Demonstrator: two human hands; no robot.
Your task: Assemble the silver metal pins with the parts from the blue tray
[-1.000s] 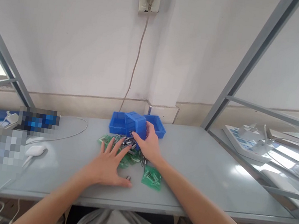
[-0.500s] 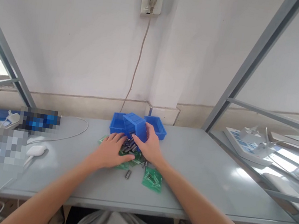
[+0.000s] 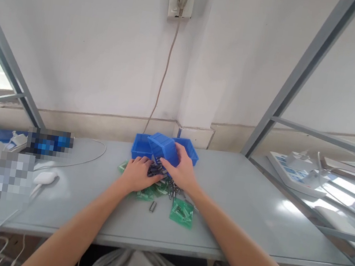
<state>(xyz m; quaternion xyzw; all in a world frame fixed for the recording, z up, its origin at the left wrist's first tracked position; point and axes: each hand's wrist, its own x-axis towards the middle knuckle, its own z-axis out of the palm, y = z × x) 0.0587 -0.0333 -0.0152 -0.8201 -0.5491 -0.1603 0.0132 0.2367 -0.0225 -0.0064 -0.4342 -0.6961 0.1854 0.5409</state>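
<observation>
Holding a tilted blue bin mid-frame, the right hand grips its right side. The left hand curves, half closed, at metal parts just below the bin; whether it grasps any, I cannot tell. Lower, toward bottom centre, a loose cylinder and a green bag lie on the surface. Two blue trays sit behind.
</observation>
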